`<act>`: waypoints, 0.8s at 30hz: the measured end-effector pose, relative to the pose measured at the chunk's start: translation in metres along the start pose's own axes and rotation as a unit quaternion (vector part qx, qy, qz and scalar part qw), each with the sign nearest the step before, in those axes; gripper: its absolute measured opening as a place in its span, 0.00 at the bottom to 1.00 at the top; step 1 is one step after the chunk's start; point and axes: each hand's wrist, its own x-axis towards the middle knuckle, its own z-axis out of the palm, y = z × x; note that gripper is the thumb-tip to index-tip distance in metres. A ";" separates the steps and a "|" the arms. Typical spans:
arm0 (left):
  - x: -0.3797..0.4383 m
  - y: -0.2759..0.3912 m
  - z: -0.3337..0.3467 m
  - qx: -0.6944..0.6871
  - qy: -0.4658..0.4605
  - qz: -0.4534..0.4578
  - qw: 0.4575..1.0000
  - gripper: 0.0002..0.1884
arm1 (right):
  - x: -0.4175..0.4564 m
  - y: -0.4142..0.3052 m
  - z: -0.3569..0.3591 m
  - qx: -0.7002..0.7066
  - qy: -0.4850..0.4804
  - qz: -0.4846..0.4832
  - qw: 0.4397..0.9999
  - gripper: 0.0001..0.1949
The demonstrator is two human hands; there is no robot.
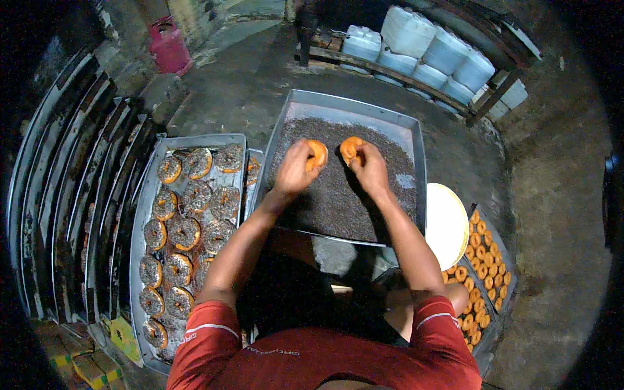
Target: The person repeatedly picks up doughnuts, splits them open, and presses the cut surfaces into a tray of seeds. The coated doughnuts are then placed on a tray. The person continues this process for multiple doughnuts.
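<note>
Before me lies a shallow metal tray (348, 103), its floor strewn with dark chocolate sprinkles (321, 204). Above the sprinkles, my left hand (295, 168) grips a plain golden ring doughnut (318, 155) by its side. A second plain doughnut (349, 148) is in my right hand (371, 170), a short gap to the right of the first. My fingers partly hide both rings. On the left, a long metal tray (192, 142) carries rows of doughnuts (185, 233) coated with dark sprinkles.
Stacked metal trays (73, 195) rise at the far left. A white round tub (444, 226) stands against the sprinkle tray's right side, beside trays of plain doughnuts (489, 258). A pink gas cylinder (168, 48) and several pale jerrycans (407, 34) on a wooden rack stand farther off.
</note>
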 end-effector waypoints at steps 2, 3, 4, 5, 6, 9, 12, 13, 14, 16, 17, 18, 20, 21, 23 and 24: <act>0.000 -0.009 0.021 0.076 -0.108 0.028 0.991 0.18 | 0.003 0.017 0.022 -0.083 -0.013 -0.116 0.990 0.14; 0.000 -0.005 0.026 0.091 -0.115 0.025 0.989 0.17 | 0.002 0.022 0.026 -0.100 -0.003 -0.123 0.987 0.12; 0.001 -0.003 0.030 0.107 -0.121 0.022 0.987 0.17 | 0.002 0.027 0.030 -0.117 0.008 -0.131 0.985 0.11; 0.002 -0.001 0.032 0.123 -0.128 0.019 0.984 0.16 | 0.003 0.032 0.032 -0.133 0.018 -0.138 0.981 0.09; -0.006 0.003 0.032 0.135 -0.059 0.056 0.987 0.13 | 0.004 0.027 0.024 -0.103 -0.044 -0.094 0.989 0.07; -0.006 0.008 0.034 0.087 -0.102 0.015 0.991 0.10 | -0.003 0.030 0.027 -0.154 -0.059 -0.121 0.979 0.07; -0.007 0.005 0.030 0.175 -0.094 0.072 0.977 0.14 | 0.000 0.043 0.021 -0.105 -0.034 -0.162 0.981 0.08; -0.008 0.006 0.027 0.193 -0.092 0.081 0.974 0.16 | -0.004 0.040 0.022 -0.124 -0.039 -0.147 0.981 0.09; -0.016 0.004 0.035 0.227 -0.084 0.088 0.966 0.17 | -0.010 0.038 0.023 -0.143 -0.044 -0.131 0.980 0.10; -0.022 -0.004 0.048 0.307 -0.056 0.101 0.945 0.19 | -0.011 0.029 0.027 -0.132 -0.031 -0.147 0.980 0.10; -0.013 -0.007 0.051 0.259 -0.070 0.087 0.960 0.18 | -0.005 0.036 0.024 -0.124 -0.030 -0.128 0.983 0.10; -0.009 -0.007 0.052 0.205 -0.092 0.069 0.972 0.16 | -0.006 0.046 0.022 -0.114 -0.038 -0.101 0.988 0.10; -0.022 -0.010 0.049 0.186 -0.107 0.073 0.974 0.16 | -0.002 0.033 0.025 -0.123 -0.098 -0.001 0.988 0.09; -0.031 -0.013 0.050 0.218 -0.095 0.102 0.966 0.16 | -0.008 0.031 0.032 -0.099 -0.005 -0.100 0.990 0.09; -0.019 -0.017 0.048 0.289 -0.056 0.165 0.941 0.16 | -0.018 0.041 0.048 0.017 0.032 -0.095 0.995 0.09; -0.018 -0.015 0.044 0.279 -0.089 0.122 0.948 0.16 | -0.023 0.036 0.054 0.066 0.029 -0.076 0.994 0.10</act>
